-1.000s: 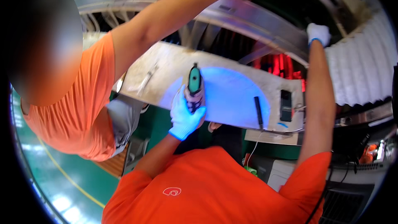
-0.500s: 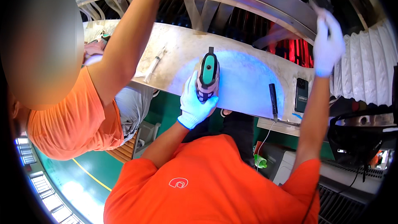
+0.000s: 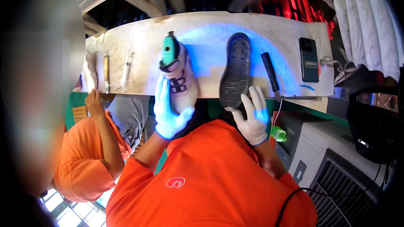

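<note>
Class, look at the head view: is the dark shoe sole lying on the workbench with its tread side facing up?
Yes: the dark shoe sole lies on the workbench with its studded tread showing upward, the right hand at its near end.

A blue-violet glow pools on the pale, scuffed work counter (image 3: 139,50), brightest around the dark rubber shoe sole (image 3: 237,69), and tints the white-gloved hands. Daylight glares at the lower left. Corners fall black, straight edges bow, and a large blurred patch fills the left.
</note>
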The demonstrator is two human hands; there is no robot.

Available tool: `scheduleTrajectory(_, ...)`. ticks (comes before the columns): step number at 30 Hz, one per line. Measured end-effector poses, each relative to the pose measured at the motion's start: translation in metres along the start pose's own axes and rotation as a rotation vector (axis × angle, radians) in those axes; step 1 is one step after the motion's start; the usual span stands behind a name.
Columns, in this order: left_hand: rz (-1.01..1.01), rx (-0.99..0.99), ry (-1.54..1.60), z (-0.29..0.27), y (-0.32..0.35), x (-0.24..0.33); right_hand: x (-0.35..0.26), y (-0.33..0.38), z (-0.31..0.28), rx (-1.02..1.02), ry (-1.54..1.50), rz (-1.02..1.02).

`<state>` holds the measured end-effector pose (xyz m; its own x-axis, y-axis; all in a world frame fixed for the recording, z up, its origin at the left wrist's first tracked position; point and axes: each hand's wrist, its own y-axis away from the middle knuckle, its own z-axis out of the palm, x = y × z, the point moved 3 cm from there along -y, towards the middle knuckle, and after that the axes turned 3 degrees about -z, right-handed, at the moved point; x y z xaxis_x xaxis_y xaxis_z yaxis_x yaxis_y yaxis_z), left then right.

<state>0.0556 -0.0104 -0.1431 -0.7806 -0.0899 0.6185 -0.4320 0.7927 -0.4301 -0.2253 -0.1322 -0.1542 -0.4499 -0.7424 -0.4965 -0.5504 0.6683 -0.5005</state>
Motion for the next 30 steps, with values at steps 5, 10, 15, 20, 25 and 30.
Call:
scheduleTrajectory(5, 0.158, -0.088, -0.194, 0.007, 0.043, -0.030, 0.010, 0.009, 0.017, 0.089, 0.035, 0.065)
scheduleTrajectory(10, 0.529, -0.080, -0.323, -0.011, -0.021, 0.008, 0.005, -0.004, 0.018, 0.136, 0.065, 0.070)
scheduleTrajectory(15, 0.417, -0.095, -0.015, -0.048, -0.099, 0.088, -0.021, -0.036, -0.029, 0.172, -0.050, -0.134)
scheduleTrajectory(20, 0.019, -0.328, 0.221, -0.064, -0.112, 0.128, -0.074, -0.059, -0.083, 0.182, -0.513, -0.064)
scheduleTrajectory(25, 0.066, -0.102, 0.370, -0.021, -0.069, 0.128, -0.069, -0.063, -0.075, 0.147, -0.947, 0.366)
scheduleTrajectory(30, 0.375, -0.056, 0.385, -0.020, -0.057, 0.130, -0.059, -0.062, -0.073, 0.113, -1.070, 0.309)
